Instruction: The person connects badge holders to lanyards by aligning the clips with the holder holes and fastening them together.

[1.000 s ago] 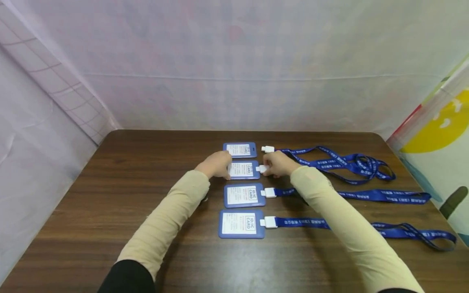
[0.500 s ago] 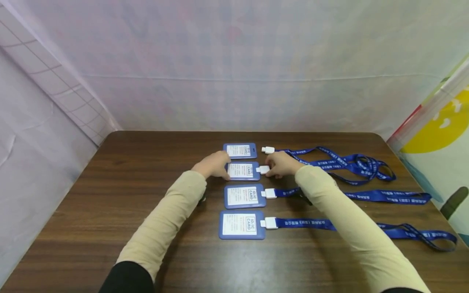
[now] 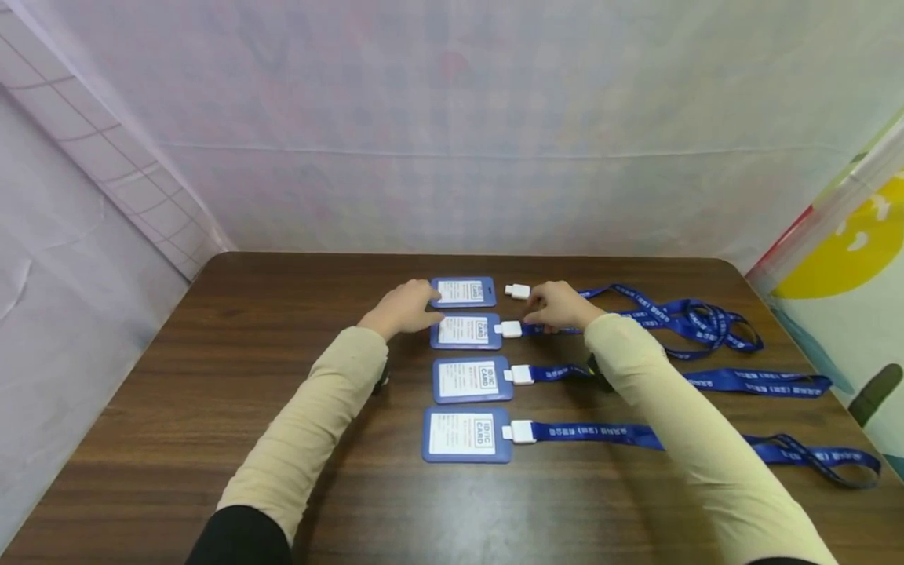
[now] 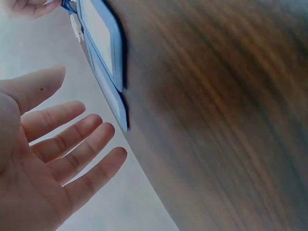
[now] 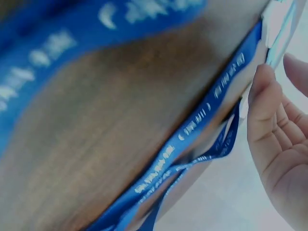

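My left hand is beside the left ends of the two farthest blue badge holders, its fingers spread and holding nothing. In the left wrist view those fingers are apart from the badge holders. The farthest badge holder lies apart from its lanyard's white clip. The second badge holder has a white clip at its slot end. My right hand hovers over the blue lanyards just right of these clips. In the right wrist view its thumb and forefinger are apart, with nothing between them.
Nearer me lie a third badge holder and a front badge holder, each joined to a lanyard stretching right. A tangled blue lanyard lies at the far right. The brown table ends at a white cloth backdrop.
My right hand has let go of the second badge holder's clip and moved right and away from me. My left hand has come off that holder's edge, shifting slightly left and back.
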The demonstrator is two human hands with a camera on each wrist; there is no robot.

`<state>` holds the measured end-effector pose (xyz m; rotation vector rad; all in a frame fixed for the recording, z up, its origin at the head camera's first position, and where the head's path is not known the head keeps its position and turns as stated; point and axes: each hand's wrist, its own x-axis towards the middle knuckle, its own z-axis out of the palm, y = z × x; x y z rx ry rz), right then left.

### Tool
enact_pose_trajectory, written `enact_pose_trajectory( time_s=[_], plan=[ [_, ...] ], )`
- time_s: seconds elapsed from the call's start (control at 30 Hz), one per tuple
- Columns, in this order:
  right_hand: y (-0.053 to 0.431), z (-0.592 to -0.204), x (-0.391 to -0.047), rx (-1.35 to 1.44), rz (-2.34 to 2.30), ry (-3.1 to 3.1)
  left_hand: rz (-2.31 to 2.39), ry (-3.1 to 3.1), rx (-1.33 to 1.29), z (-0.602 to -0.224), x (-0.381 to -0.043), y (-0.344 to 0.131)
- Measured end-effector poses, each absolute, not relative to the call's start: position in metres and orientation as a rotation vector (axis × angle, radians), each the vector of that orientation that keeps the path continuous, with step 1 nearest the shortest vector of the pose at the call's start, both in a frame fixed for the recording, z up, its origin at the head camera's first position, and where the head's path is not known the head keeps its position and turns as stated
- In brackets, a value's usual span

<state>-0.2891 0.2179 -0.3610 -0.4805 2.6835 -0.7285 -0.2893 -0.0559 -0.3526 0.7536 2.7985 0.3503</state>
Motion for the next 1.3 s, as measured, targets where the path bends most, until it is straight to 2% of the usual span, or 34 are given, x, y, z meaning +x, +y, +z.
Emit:
enact_pose_trajectory(
  time_s=[0.27,0.9,1.3],
  plan=[
    [0.22,-0.355,-0.299,-0.407,-0.735,2.746,0.402,2.797,0.729,-0.355,-0.289,-0.061],
    [0.216,-0.373,-0.326,-0.393,-0.624,2.78,0.379,2.822,0.695,-0.354,-0.285,-0.068],
    [0.218,-0.381,-0.33,-0.328,-0.655,2.739,0.404,2.81,0.7,-0.352,-0.283,-0.07]
  ],
)
